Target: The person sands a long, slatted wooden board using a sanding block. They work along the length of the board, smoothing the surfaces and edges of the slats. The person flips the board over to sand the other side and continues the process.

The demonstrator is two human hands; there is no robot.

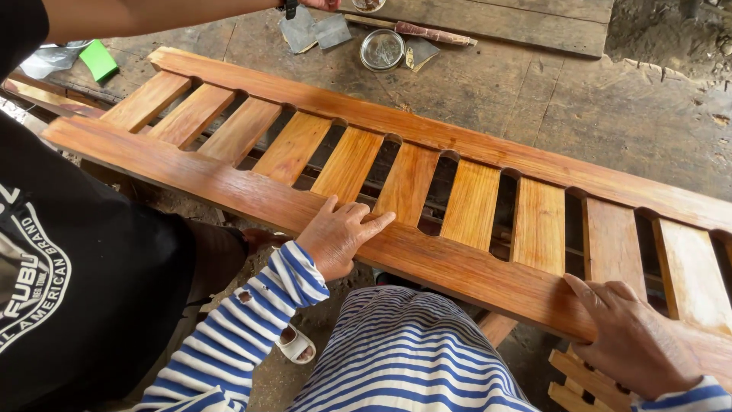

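Hands in blue-and-white striped sleeves press on a varnished wooden slatted panel (427, 164) — a ladder-like frame of two long rails joined by short flat slats, eleven of them in view — lying aslant across a worn plank workbench (602, 114). The left hand (339, 235) lies flat and open on the near rail, fingers spread toward a slat, gripping nothing. The right hand (633, 339) rests palm-down on the same rail farther along, fingers loosely bent over its top edge, clasping nothing. A second, smaller slatted piece (583, 381) shows just below the right hand. Beside the wearer stands another person in a black printed shirt (84, 282), whose bare arm (152, 17) stretches across the top of the frame, well apart from the panel. On the bench beyond the far rail lie one round shallow tin (382, 49), three grey scraps of abrasive sheet (316, 30) and one dark rod-shaped tool (431, 33); one green block (100, 59) sits near the bench's left end, next to crumpled clear plastic (46, 59). One white sandal (296, 345) shows on the dirt floor below.
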